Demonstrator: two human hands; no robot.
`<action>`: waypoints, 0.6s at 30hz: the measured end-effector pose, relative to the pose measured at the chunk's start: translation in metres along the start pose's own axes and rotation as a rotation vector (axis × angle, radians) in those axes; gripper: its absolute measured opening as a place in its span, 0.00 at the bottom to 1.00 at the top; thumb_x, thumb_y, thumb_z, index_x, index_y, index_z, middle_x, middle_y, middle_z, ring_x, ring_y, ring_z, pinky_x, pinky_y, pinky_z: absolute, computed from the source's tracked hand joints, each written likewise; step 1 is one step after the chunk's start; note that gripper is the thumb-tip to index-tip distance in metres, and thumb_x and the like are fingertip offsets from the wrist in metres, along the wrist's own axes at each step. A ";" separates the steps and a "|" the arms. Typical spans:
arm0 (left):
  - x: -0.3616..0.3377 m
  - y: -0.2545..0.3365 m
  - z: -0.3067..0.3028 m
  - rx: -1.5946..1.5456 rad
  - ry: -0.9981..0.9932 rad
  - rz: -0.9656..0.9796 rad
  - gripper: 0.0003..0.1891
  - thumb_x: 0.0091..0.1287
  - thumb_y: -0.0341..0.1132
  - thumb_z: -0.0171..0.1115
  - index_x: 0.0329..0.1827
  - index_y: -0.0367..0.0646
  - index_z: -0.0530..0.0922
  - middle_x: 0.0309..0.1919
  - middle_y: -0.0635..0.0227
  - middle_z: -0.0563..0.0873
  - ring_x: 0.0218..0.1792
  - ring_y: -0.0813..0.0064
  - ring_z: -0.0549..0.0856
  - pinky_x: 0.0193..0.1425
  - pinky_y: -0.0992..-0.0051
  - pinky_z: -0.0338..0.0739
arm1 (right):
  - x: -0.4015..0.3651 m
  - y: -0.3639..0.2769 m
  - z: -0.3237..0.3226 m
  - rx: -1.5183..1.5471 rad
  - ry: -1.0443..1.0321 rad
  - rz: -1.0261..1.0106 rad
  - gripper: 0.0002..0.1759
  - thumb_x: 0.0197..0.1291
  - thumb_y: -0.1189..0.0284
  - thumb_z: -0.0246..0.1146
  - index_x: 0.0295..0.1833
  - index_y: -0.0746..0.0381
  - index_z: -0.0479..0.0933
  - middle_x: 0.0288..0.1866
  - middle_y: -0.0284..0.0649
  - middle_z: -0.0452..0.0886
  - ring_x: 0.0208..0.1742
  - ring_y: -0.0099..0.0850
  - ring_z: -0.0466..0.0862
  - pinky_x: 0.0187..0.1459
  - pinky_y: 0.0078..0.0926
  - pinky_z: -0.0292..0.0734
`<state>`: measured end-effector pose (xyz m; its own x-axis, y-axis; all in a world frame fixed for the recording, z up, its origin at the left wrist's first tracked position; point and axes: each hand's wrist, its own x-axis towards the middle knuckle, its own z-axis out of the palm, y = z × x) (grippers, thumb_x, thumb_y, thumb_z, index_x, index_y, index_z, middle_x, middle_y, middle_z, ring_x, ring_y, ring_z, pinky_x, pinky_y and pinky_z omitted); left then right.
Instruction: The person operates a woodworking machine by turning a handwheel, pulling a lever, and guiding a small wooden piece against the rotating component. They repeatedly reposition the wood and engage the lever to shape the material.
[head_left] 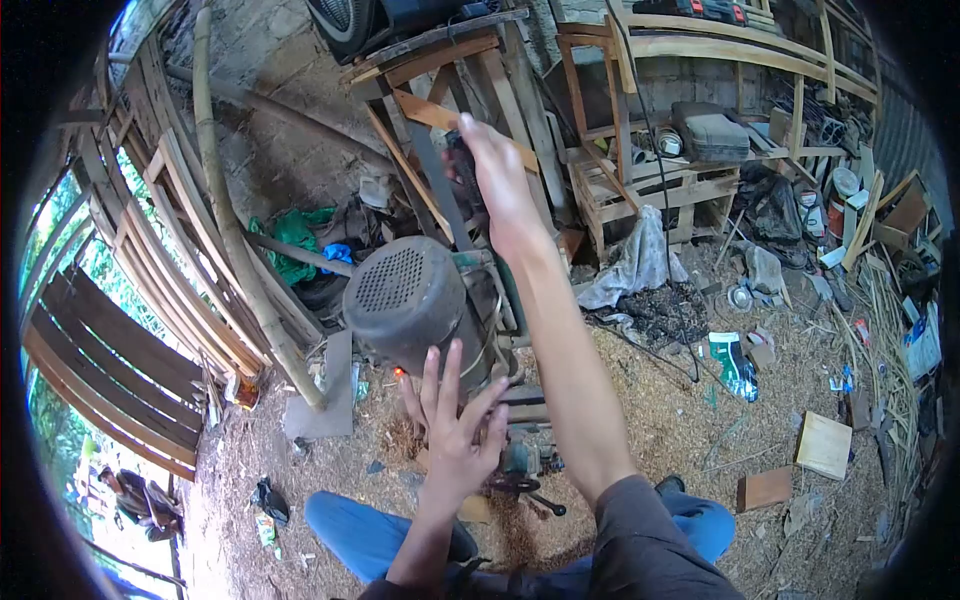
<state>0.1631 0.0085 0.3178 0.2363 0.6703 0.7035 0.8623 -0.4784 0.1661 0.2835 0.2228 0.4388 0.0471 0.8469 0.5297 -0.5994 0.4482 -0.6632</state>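
Observation:
A dark motor [400, 295] with a vented round cover stands in the middle, joined to a machine with a greenish body and a black-knobbed lever [545, 503] below. My left hand [455, 425] is spread with fingers apart at the motor's lower side; whether the fingertips touch it is unclear. Stretched far forward, my right hand [492, 165] is beside a dark handle-like part [460, 150] above the motor. Its fingers are partly hidden, so its grip cannot be made out.
Wooden frames [450, 60] and a pallet-like crate [665, 200] stand ahead. A bamboo pole [225, 200] leans at left. Sawdust, a grey cloth [640, 260], a green packet [733, 365] and wood blocks [825, 445] lie on the ground. A person [140, 500] sits at lower left.

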 end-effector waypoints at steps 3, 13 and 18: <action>-0.004 0.000 -0.014 -0.039 0.008 -0.041 0.16 0.66 0.33 0.67 0.57 0.51 0.85 0.79 0.55 0.66 0.82 0.51 0.55 0.84 0.48 0.34 | -0.017 0.004 0.011 -0.191 0.057 -0.087 0.28 0.74 0.49 0.59 0.48 0.68 0.78 0.41 0.45 0.85 0.45 0.36 0.83 0.53 0.36 0.75; -0.048 -0.014 -0.044 -0.164 0.066 -0.107 0.15 0.75 0.31 0.56 0.62 0.42 0.80 0.78 0.52 0.68 0.81 0.49 0.58 0.82 0.48 0.46 | -0.225 -0.029 0.013 -0.378 -0.046 -0.020 0.16 0.70 0.66 0.62 0.36 0.69 0.76 0.30 0.43 0.78 0.34 0.32 0.77 0.40 0.30 0.72; -0.090 -0.018 -0.036 -0.291 0.038 -0.112 0.14 0.74 0.29 0.57 0.61 0.43 0.80 0.74 0.54 0.73 0.79 0.49 0.62 0.82 0.51 0.51 | -0.285 -0.017 -0.001 -0.546 -0.098 -0.223 0.11 0.64 0.71 0.63 0.33 0.67 0.75 0.31 0.45 0.76 0.37 0.45 0.77 0.49 0.39 0.71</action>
<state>0.1103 -0.0638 0.2766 0.1249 0.7089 0.6941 0.7161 -0.5487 0.4315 0.2811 -0.0256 0.2984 0.0352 0.6968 0.7164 -0.0849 0.7164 -0.6925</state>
